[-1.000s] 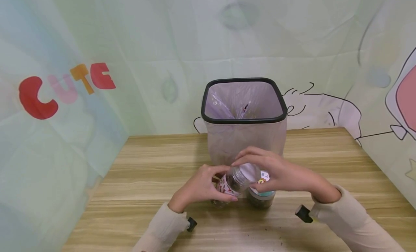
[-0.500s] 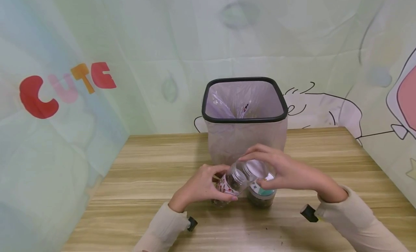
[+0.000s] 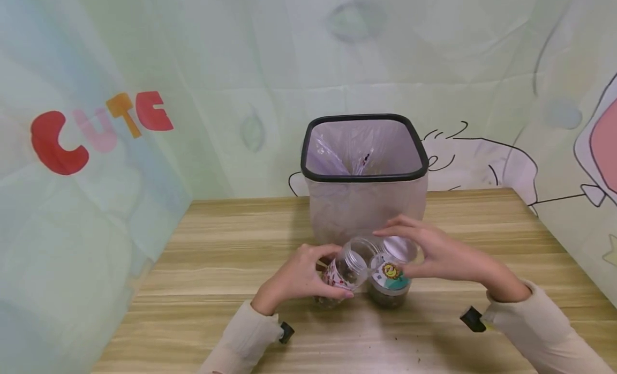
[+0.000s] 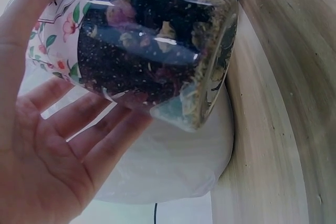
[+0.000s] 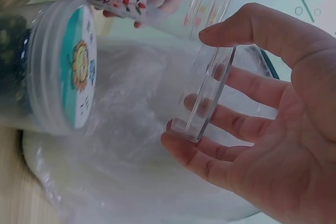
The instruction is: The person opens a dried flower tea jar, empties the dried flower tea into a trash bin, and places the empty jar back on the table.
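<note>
My left hand point(image 3: 303, 277) grips a clear jar point(image 4: 152, 45) with a pink-flowered label, tilted so its open mouth leans up to the right. Dark dried leaves and flower bits lie toward the jar's base. Between thumb and fingertips, my right hand point(image 3: 441, 253) holds a clear round lid point(image 5: 202, 93), just right of the jar's mouth and apart from it. A second jar point(image 3: 389, 283), closed with a lid bearing a teal and white sun sticker, stands on the table between the hands. The lid in my right hand partly overlaps it in the head view.
Directly behind the jars stands a pale bin point(image 3: 366, 205) with a black rim and a clear plastic liner. A few dark specks dot the wooden table point(image 3: 231, 240) in front. A printed cloth backdrop point(image 3: 250, 52) hangs behind and to both sides.
My right hand has moved right with the clear lid, away from the tilted jar's mouth, exposing the sun sticker. The left hand and its jar have stayed almost still.
</note>
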### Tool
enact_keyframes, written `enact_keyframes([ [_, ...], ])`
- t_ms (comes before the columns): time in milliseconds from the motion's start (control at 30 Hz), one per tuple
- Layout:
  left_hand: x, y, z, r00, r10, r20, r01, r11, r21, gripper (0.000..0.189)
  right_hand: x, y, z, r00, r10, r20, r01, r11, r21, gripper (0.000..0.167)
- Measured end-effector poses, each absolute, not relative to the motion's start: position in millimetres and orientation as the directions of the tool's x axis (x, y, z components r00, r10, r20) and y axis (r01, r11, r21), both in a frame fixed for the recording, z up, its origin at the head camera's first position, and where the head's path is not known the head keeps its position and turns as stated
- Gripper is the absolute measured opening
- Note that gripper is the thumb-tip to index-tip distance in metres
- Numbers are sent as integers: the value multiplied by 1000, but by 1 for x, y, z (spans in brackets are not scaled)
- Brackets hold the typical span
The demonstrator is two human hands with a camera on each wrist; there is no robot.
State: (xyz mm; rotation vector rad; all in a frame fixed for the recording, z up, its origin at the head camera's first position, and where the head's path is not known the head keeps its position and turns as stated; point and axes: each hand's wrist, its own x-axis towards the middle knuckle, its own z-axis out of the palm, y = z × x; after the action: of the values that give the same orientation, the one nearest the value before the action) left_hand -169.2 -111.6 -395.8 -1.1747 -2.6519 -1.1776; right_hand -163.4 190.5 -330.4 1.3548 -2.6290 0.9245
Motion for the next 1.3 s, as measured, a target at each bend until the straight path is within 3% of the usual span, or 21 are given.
enact_keyframes([
  [767,-169,-113,-396,-732,619,286,614,415,671,62,-159,247,-378,-709,-642,291,-692,556,-460,60],
  [1100,-170,-115,-399,-727,618,299,618,401,676,63,-161,260,-406,-781,-604,159,-587,622,-519,58],
  [1300,-170,-115,-399,-731,616,293,612,403,680,63,-160,265,-421,-778,-607,163,-595,629,-500,54],
])
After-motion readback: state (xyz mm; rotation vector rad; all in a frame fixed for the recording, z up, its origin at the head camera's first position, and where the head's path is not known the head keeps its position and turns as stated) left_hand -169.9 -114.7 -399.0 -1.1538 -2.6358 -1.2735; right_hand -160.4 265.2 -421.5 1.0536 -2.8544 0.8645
